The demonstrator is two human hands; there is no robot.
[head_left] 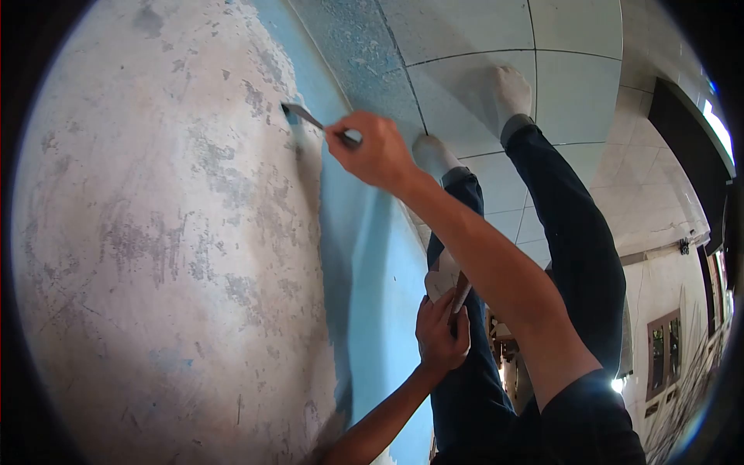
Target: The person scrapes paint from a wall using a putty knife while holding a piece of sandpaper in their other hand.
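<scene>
My right hand [372, 147] is closed around the handle of a putty knife [304, 115]. Its blade reaches the pale, patchy wall [155, 232], close to where the white coat meets the blue paint [333, 85]. Lower down, in front of my legs, my left hand [443, 335] is wrapped around a brown-handled tool [462, 293]. A whitish flat piece [440, 280] sticks out above those fingers; my right forearm passes close beside it. Part of the brown-handled tool is hidden by my fingers and forearm.
Grey-white floor tiles [473, 31] lie beyond the wall's base, dusty and blue-stained near it. My bare feet [513, 91] stand on them, and my legs [573, 209] are in dark jeans. A wooden-framed window [664, 353] shows at the far right.
</scene>
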